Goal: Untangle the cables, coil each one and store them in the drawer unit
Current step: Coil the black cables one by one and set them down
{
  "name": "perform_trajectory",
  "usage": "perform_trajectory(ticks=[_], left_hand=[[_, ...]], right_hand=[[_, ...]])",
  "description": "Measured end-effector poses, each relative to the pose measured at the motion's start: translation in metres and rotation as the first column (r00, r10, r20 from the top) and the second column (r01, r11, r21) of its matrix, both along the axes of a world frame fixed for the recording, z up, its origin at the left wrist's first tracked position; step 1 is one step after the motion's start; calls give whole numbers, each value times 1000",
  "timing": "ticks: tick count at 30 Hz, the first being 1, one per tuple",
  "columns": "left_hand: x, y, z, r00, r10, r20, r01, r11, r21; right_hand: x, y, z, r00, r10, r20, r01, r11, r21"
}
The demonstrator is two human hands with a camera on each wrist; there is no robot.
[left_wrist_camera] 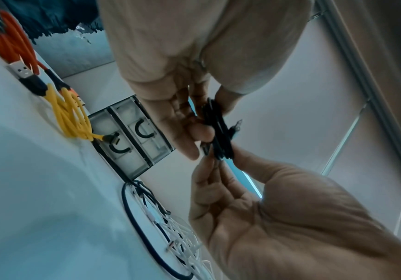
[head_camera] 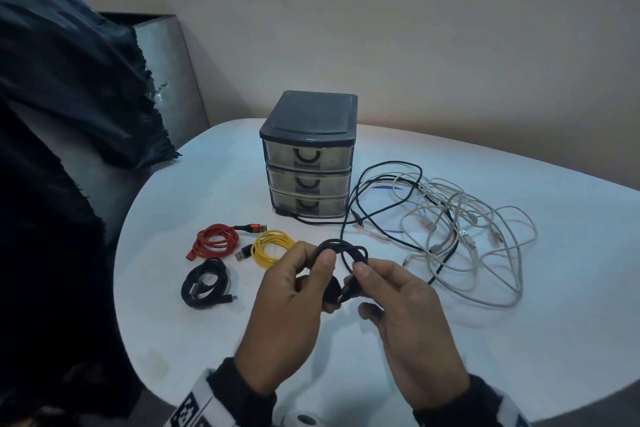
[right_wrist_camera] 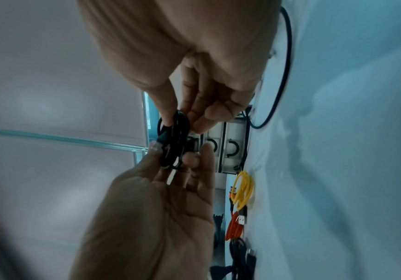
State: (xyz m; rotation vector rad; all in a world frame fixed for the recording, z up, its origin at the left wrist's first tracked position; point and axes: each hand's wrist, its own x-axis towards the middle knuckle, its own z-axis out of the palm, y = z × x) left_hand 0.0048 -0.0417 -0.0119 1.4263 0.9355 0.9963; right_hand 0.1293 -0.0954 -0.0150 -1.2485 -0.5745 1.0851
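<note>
A partly coiled black cable (head_camera: 341, 260) is held above the white table (head_camera: 519, 340), in front of the drawer unit (head_camera: 308, 156); its loops are gripped by the curled fingers of the left hand (head_camera: 291, 308), and a strand is pinched between thumb and forefinger of the right hand (head_camera: 408, 319). Its free end runs back to the tangle of white and dark cables (head_camera: 457, 232) on the right, while coiled red (head_camera: 216, 241), yellow (head_camera: 270, 248) and black (head_camera: 206, 282) cables are laid on the left

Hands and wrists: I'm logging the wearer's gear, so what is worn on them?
Both hands, left hand and right hand, are bare, with no gloves. Dark sleeve cuffs cover each wrist, and below them sit white bands printed with black square marker patterns.
</note>
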Motion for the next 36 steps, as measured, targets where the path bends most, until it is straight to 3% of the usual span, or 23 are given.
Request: perform_trajectory(ticks=[6,8,14,17,19,21,23,26,29,32,36], left_hand=[[-1,0,3,999,42,7,-42,999,10],[-2,1,4,999,32,11,-31,999,-23],[-26,17,3,975,-172,-140,134,960,-244],[-41,21,3,949,-216,-232,141,943,-302],[-53,24,2,939,-164,-304,77,957,-279],[-66,29,2,927,6,-376,-69,986,-154],[-78,36,7,935,194,-297,-225,971,-75],[-90,41,18,937,333,-109,-345,931,-121],[-95,41,20,938,343,-53,-348,927,-144],[-96,41,17,945,323,-45,-326,932,-159],[-86,37,17,964,256,-71,-264,953,-150]], right_hand=[[2,-2,1,937,89,337,-77,996,-47],[3,-2,1,916,127,380,-112,992,-61],[5,-3,3,941,241,237,-206,965,-162],[-3,0,2,934,289,210,-244,945,-218],[-12,7,-2,937,287,200,-229,935,-272],[-25,15,-8,946,283,157,-220,917,-332],[-39,25,-15,952,288,104,-229,895,-383],[-56,40,-21,963,264,51,-220,884,-413],[-59,45,-17,960,268,75,-216,887,-408],[-52,37,-13,911,352,214,-231,867,-442],[-49,28,-12,864,435,255,-292,844,-450]])
